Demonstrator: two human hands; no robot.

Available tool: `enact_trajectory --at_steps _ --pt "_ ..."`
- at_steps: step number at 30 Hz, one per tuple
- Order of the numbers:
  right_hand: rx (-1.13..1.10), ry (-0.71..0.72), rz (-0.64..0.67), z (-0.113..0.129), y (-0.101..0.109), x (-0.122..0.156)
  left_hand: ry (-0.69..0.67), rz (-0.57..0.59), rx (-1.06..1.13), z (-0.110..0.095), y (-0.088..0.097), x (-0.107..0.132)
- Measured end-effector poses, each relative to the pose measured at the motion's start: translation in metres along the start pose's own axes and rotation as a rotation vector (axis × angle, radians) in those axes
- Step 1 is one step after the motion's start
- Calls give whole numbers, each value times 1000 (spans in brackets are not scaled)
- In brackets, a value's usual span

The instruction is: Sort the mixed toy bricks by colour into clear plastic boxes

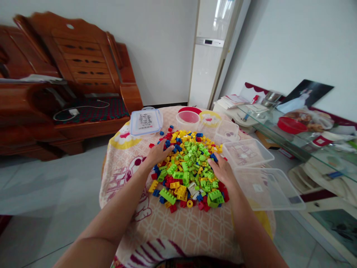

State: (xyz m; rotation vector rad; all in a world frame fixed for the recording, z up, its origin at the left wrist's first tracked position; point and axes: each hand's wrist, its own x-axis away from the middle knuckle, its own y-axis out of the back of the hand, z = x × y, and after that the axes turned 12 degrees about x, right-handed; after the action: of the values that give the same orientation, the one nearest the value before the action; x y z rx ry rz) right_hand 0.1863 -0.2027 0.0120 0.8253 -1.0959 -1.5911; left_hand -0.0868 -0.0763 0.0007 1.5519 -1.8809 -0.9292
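Observation:
A heap of toy building bricks (192, 156) in green, yellow, red, blue and a little white covers the middle of a round table with a patterned cloth (178, 230). At the heap's left edge lies my left hand (158, 153), thumb apart from the fingers, touching bricks. My right hand (221, 169) rests against the right side, also open, its thumb over the green bricks. Neither hand visibly holds a brick; the undersides of both are hidden. Larger yellow bricks (180, 190) and a long green brick (167, 195) lie at the near edge.
A lidded plastic box (146, 122) stands at the table's back left. Behind the heap is a round clear tub (187, 120). Clear rectangular containers (248, 152) (275, 188) line the right side. A glass-topped stand (312, 145) with clutter is beyond; a wooden chair (80, 59) is at left.

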Motion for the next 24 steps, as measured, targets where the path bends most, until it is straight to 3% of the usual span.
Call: enact_trajectory --at_steps 8,15,20,24 --pt "-434 77 45 13 -17 -49 -144 178 400 -23 -15 -25" --pt "-693 222 157 33 -15 -64 -321 417 809 -38 -20 -34" --pt "-727 389 176 39 -1 -59 -479 499 876 -51 -6 -28" --pt "-666 385 70 20 14 -36 -559 423 806 -45 21 -9"
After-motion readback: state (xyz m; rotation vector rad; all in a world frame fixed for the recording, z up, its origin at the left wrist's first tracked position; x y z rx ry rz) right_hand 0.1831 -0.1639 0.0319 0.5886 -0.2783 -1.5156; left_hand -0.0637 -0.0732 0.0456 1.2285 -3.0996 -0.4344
